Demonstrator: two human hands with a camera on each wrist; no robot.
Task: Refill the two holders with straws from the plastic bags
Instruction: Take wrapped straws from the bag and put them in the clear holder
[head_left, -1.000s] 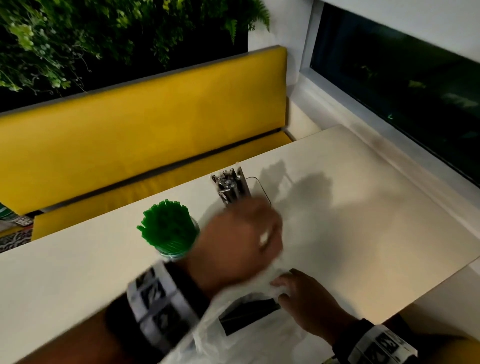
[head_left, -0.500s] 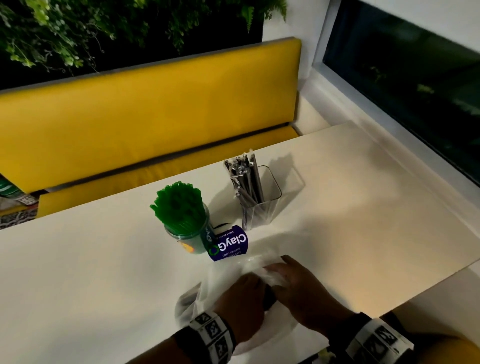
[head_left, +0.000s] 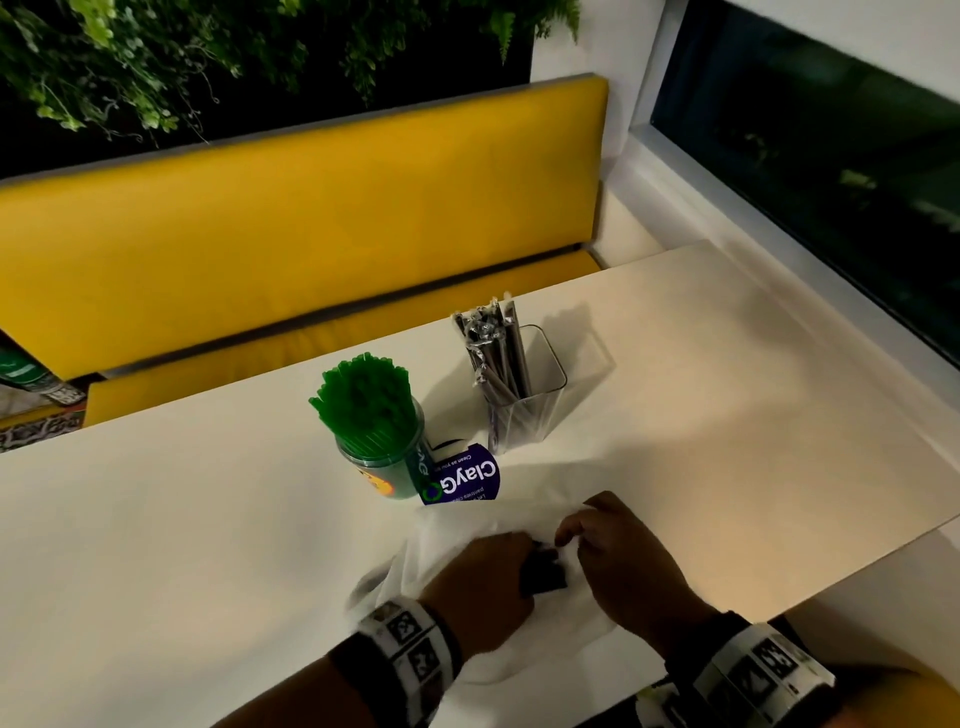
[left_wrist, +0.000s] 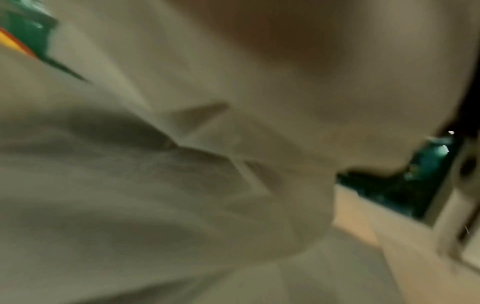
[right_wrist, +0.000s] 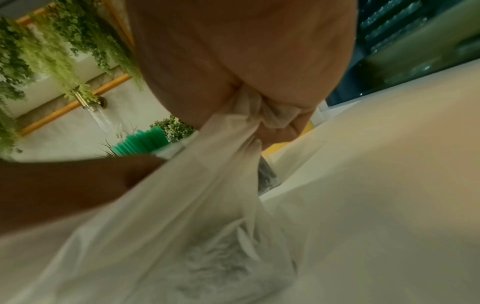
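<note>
Down at the near table (head_left: 182, 519) edge, both hands on the white plastic bag (head_left: 441, 545). Right hand (head_left: 631, 558), fingers curled, pinched a bunched fold of bag (right_wrist: 255, 112). Left hand (head_left: 480, 579) reached into the bag at dark straws (head_left: 543, 571); finger state impossible to tell. Beyond, green straws (head_left: 363, 397) packed in round holder (head_left: 387, 473), wrapped straws (head_left: 491, 348) leaning in clear holder (head_left: 535, 402).

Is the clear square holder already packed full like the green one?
No, the clear holder has wrapped straws leaning on one side only, with the other side bare.
</note>
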